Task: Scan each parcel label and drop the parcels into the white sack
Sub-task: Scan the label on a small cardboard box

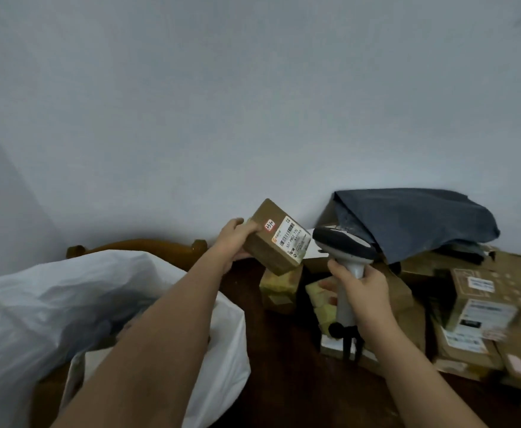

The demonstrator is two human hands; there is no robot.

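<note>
My left hand grips a small brown cardboard parcel by its left end and holds it up in the air, tilted, with its white barcode label facing the scanner. My right hand is wrapped round the grey handle of a handheld barcode scanner, whose dark head sits just right of the label. The white sack stands open at the lower left, under my left forearm, with dark items inside.
A heap of brown labelled parcels lies at the right on a dark wooden surface. A dark blue poly bag rests on top against the wall. Small greenish boxes sit below the held parcel. A wooden rail runs behind the sack.
</note>
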